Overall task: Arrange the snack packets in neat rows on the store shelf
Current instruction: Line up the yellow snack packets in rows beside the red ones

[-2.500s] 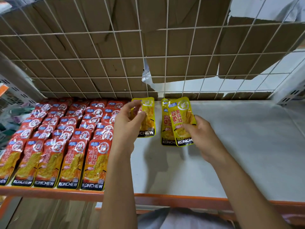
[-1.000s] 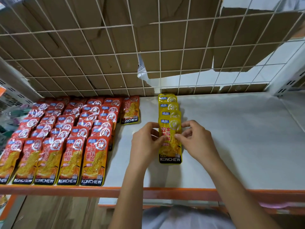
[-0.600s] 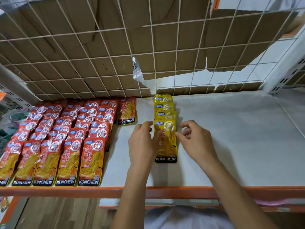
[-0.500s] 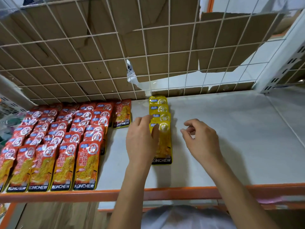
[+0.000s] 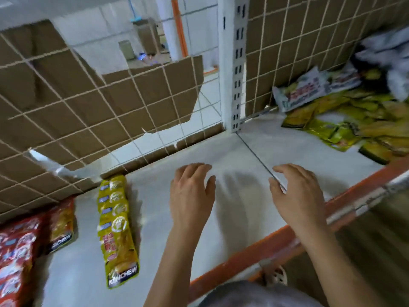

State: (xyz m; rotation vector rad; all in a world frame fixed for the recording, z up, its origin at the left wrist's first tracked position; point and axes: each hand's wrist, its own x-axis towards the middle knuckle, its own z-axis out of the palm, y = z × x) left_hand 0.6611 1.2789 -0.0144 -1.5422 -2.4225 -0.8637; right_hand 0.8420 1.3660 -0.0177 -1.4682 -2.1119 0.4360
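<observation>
A row of overlapping yellow snack packets (image 5: 116, 227) lies on the white shelf (image 5: 232, 156), left of my hands. Red packets (image 5: 15, 247) fill the shelf's left end, and one orange-red packet (image 5: 60, 227) lies beside them. A loose heap of yellow packets (image 5: 345, 122) sits on the adjoining shelf at the far right. My left hand (image 5: 191, 193) hovers over bare shelf with fingers relaxed and holds nothing. My right hand (image 5: 297, 192) is empty too, fingers loosely bent, near the shelf's front edge.
A wire grid backed with torn cardboard (image 5: 93, 96) closes the shelf's rear. A white slotted upright (image 5: 235, 69) divides the two shelf bays. An orange front rail (image 5: 276, 238) edges the shelf. A white-and-red bag (image 5: 309, 89) lies behind the yellow heap.
Both hands have let go of the yellow row and moved right over bare shelf. The view has swung right, bringing the heap of yellow packets into sight.
</observation>
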